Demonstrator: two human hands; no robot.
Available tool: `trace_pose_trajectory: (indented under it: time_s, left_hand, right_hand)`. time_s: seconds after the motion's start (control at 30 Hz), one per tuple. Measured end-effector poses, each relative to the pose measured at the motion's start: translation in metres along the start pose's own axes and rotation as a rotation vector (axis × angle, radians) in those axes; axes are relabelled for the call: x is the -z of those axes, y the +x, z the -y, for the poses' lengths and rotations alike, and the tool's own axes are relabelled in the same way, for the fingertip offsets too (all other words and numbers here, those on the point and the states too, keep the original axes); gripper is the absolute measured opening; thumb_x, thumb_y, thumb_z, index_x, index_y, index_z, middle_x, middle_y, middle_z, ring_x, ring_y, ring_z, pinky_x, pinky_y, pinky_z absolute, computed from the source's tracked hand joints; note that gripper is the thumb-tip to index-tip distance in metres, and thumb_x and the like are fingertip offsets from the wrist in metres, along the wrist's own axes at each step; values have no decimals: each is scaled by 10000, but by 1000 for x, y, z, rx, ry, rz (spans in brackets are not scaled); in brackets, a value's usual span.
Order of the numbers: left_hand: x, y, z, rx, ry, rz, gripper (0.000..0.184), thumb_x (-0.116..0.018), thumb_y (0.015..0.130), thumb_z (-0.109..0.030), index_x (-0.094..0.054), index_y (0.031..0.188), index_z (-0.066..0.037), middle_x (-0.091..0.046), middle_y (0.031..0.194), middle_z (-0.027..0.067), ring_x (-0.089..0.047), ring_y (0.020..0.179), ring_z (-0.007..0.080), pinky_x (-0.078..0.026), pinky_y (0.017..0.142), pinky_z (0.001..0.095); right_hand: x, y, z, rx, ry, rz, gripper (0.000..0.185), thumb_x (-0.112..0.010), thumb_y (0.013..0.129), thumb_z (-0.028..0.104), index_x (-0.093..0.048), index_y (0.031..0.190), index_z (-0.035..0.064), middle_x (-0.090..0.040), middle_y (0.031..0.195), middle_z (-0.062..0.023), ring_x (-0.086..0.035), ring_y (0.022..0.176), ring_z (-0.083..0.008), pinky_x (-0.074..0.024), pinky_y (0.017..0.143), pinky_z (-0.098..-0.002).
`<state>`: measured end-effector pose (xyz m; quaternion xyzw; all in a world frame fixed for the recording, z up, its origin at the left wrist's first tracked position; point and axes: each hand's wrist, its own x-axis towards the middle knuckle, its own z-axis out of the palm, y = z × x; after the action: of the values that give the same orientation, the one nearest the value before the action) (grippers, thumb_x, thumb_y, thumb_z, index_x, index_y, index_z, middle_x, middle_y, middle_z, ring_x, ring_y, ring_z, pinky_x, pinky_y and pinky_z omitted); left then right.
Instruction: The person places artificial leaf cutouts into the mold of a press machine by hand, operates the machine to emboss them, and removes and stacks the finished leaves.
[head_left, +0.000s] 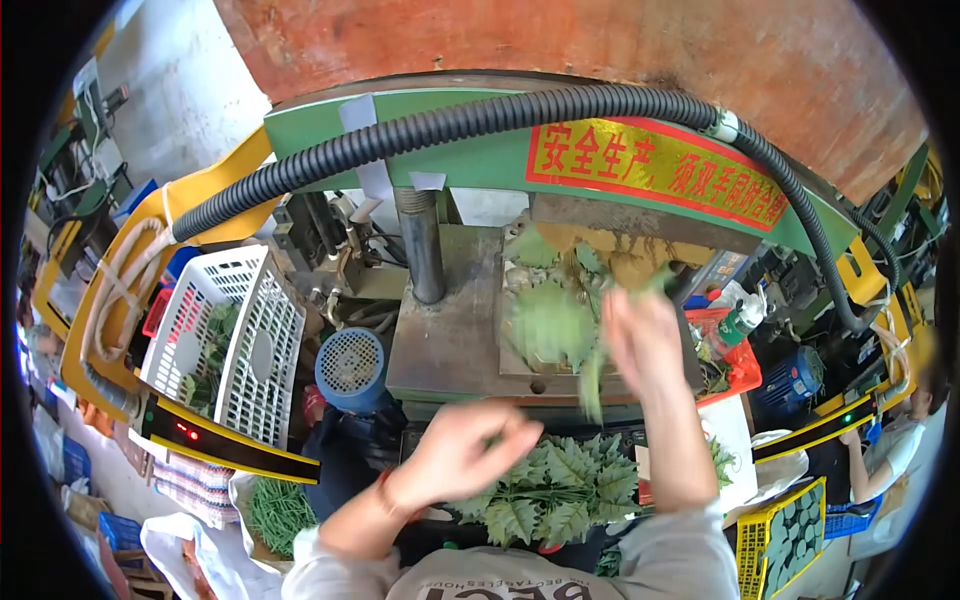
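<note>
My right hand (645, 335), smeared by motion, is closed on a blurred green leaf (592, 385) over the press bed. Beneath it, flat green leaves (545, 320) lie on a pale square plate (515, 365) of the press. My left hand (475, 450) hovers in front of the bed with its fingers curled in; a small dark bit shows between them, too unclear to name. Just below that hand is a bunch of jagged green leaves with stems (555, 490), near my body.
A green press beam (480, 125) with a black corrugated hose (420, 130) spans above. At left stand a white basket (265, 360) and a blue motor (350, 370). A red tray (740, 370) and yellow crate (785, 545) are right. Another person (895, 450) sits far right.
</note>
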<state>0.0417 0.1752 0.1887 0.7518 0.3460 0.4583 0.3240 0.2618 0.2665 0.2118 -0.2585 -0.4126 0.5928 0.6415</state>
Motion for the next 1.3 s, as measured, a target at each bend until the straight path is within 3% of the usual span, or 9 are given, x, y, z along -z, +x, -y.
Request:
trace_pose_trajectory:
  time_s: [0.13,0.27,0.4,0.43,0.57,0.73,0.93,1.23,1.3]
  left_hand:
    - [22,-90,-15,316,-152,82,55,-685,813,-42,-649,775,-25,-614,649,39,-488,513,143,-391,508,229]
    - [10,-117,1,570,-96,151,138,-695,821,-140,-655,749,-30,-619,635,49,-525,514,182,-404,501,260]
    - [1,-153,12,595,767,528,264,-723,777,-276,-663,718,-26,-626,632,83,-536,527,249,-418,516,313]
    - [-9,-168,18,580,740,566,264,-723,777,-276,-663,718,-26,-626,632,83,-536,527,249,-418,516,313]
    - [-40,-240,49,683,705,383,361,-686,775,-402,-655,656,-62,-616,611,87,-557,530,279,-419,494,352]
    - [-62,-247,63,681,711,241,360,-694,764,-392,-642,628,-63,-602,587,85,-550,515,279,-420,489,346]
    - [-60,-243,62,698,781,335,368,-696,766,-386,-627,605,-62,-597,577,81,-542,500,279,-419,484,347]
    - [-41,-222,45,670,511,418,302,-706,789,-308,-635,649,-50,-604,598,94,-525,490,238,-419,479,320]
    - [-24,-180,13,802,203,229,216,-718,797,-214,-655,705,-30,-627,651,63,-511,513,181,-422,494,294]
  right_hand:
    - [15,-124,38,46,-302,464,96,-653,796,1,-560,794,25,-576,680,-81,-503,524,-123,-416,468,-269]
    - [27,-152,32,49,-696,389,109,-678,792,56,-579,804,15,-583,676,-82,-524,545,-159,-427,491,-285]
    - [63,-192,23,7,-1261,229,172,-713,786,131,-604,817,1,-592,672,-84,-551,573,-208,-441,523,-306]
    - [84,-211,20,-26,-1279,196,172,-713,786,131,-604,817,1,-592,672,-84,-551,573,-208,-441,523,-306]
    - [189,-306,-19,-432,-1838,39,282,-740,772,259,-610,756,9,-590,656,-96,-521,564,-279,-442,554,-355]
    - [218,-318,-52,-419,-1638,-166,371,-742,749,356,-602,705,15,-594,669,-113,-522,573,-306,-442,568,-383]
    - [219,-318,-49,-448,-1589,-163,376,-755,734,352,-594,679,16,-596,666,-108,-528,572,-289,-444,565,-377]
    - [188,-296,-23,-559,-1726,-81,269,-747,754,234,-605,703,11,-601,681,-108,-522,560,-279,-453,572,-361]
    - [152,-268,-4,-28,-1537,-201,120,-697,778,95,-636,795,-7,-609,713,-101,-528,574,-234,-453,557,-317]
